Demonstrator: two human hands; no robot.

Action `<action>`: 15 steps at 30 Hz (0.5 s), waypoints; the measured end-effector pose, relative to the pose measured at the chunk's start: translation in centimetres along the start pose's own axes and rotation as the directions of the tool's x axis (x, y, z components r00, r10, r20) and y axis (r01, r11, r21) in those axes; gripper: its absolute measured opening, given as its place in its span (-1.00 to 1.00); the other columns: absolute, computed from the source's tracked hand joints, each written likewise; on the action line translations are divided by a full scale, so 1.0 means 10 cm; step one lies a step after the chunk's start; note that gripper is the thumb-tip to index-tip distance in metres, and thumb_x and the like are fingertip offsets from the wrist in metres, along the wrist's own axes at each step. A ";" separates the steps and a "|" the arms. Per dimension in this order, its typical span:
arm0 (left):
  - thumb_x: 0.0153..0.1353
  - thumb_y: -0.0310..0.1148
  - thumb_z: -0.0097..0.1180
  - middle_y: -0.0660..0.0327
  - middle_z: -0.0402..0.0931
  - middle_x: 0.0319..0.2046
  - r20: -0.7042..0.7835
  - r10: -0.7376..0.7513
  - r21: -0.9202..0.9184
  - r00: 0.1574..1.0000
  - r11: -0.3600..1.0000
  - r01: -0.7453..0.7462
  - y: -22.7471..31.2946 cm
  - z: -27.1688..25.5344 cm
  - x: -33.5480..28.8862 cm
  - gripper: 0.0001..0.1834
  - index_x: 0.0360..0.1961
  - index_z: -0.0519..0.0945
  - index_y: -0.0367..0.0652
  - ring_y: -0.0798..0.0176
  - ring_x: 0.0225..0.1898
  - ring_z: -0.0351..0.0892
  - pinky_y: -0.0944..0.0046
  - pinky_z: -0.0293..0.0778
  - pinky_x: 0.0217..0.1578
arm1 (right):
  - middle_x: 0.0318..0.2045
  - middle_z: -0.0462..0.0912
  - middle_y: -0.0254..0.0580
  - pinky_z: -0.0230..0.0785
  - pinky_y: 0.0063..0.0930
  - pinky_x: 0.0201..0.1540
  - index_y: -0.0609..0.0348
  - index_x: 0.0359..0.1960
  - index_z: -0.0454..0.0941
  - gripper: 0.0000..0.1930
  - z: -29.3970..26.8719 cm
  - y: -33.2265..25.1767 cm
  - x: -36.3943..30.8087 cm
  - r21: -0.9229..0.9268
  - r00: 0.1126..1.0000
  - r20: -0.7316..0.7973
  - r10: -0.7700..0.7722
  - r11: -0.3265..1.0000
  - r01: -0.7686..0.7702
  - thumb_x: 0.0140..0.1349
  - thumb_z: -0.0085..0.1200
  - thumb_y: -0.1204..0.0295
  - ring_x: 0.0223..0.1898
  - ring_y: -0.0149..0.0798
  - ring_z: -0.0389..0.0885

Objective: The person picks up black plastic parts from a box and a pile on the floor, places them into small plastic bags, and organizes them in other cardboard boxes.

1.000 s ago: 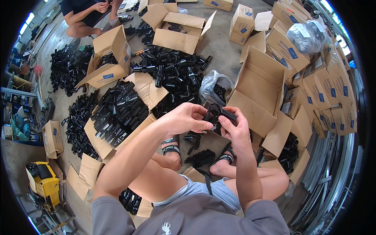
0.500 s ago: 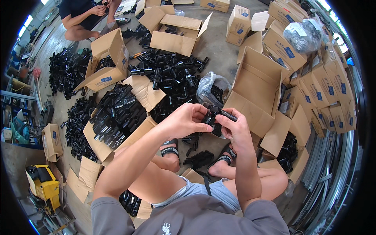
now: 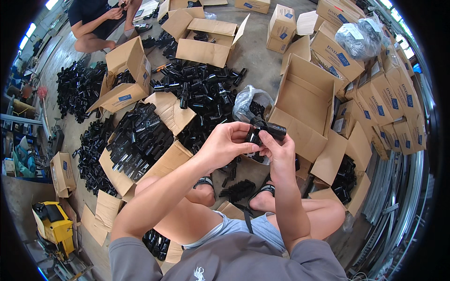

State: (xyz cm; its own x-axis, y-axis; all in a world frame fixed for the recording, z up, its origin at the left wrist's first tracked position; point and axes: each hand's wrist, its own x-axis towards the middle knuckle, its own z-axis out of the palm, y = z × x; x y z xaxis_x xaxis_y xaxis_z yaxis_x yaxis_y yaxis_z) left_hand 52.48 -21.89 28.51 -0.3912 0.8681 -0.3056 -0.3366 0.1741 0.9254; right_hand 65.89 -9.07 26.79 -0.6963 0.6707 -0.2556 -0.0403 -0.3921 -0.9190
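Both hands are closed on a glossy black tubular fitting (image 3: 276, 130) held above my feet. My left hand (image 3: 228, 144) pinches its left end between thumb and fingers. My right hand (image 3: 280, 152) has its thumb pressed on the middle, and the thick tube end points right. Part of the fitting is hidden behind my fingers. Just beyond it lies a clear plastic bag (image 3: 243, 104) with small black pieces inside. Left of my hands, an open carton (image 3: 171, 160) holds many similar black tubes in rows. A loose heap of black fittings (image 3: 206, 86) covers the floor farther ahead.
An open carton (image 3: 307, 82) with raised flaps stands ahead right; stacked cartons (image 3: 384, 100) rise behind it. Metal profiles (image 3: 386, 215) lie at far right. Small black pieces (image 3: 237, 190) lie between my feet. A yellow machine (image 3: 58, 222) stands lower left. Another person (image 3: 93, 23) crouches at upper left.
The fitting has turned in my hands, so its thick tube end now shows more at the right. My right fingers have shifted along it. The view has moved slightly.
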 end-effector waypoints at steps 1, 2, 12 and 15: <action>0.20 -0.52 0.43 0.10 0.70 -0.03 0.000 0.000 -0.001 1.000 1.000 0.000 0.01 0.01 0.00 -0.47 0.18 0.55 -0.39 0.35 0.00 0.67 0.32 0.61 0.07 | -0.35 0.75 -0.28 0.42 -0.65 -0.44 0.24 -0.15 0.66 -0.73 0.01 0.01 -0.01 0.003 1.000 -0.026 -0.014 1.000 0.014 0.24 0.43 0.37 -0.49 -0.54 0.60; 0.21 -0.52 0.42 0.10 0.70 -0.03 0.002 -0.007 -0.024 1.000 1.000 0.007 0.02 0.01 -0.01 -0.48 0.18 0.55 -0.39 0.35 0.00 0.68 0.32 0.61 0.07 | -0.35 0.75 -0.28 0.42 -0.65 -0.44 0.24 -0.15 0.66 -0.73 0.00 0.02 0.00 0.003 1.000 -0.025 -0.014 1.000 0.014 0.24 0.43 0.37 -0.49 -0.54 0.60; 0.26 -0.53 0.36 0.12 0.70 -0.04 0.004 -0.076 0.014 0.997 0.997 0.076 0.04 -0.02 -0.02 -0.57 0.13 0.56 -0.37 0.39 -0.02 0.67 0.35 0.59 0.04 | -0.24 0.77 -0.22 0.50 -0.63 -0.31 0.27 -0.07 0.63 -0.68 0.01 0.05 -0.01 -0.005 1.000 0.016 -0.014 1.000 0.014 0.23 0.44 0.40 -0.36 -0.50 0.66; 0.28 -0.53 0.33 0.14 0.70 -0.03 -0.001 -0.074 0.015 0.997 0.997 0.074 0.05 -0.02 -0.03 -0.60 0.12 0.55 -0.35 0.41 -0.02 0.65 0.37 0.57 0.05 | -0.13 0.74 -0.16 0.53 -0.60 -0.23 0.30 0.02 0.59 -0.64 0.02 0.02 0.00 -0.018 0.996 0.074 -0.053 0.998 0.055 0.24 0.41 0.49 -0.25 -0.46 0.68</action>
State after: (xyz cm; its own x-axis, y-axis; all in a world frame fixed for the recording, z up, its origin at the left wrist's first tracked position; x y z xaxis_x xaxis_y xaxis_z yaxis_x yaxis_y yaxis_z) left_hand 52.28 -22.17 29.06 -0.3664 0.8523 -0.3734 -0.3513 0.2449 0.9037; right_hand 65.74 -9.31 26.72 -0.7442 0.6423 -0.1834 -0.0657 -0.3436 -0.9368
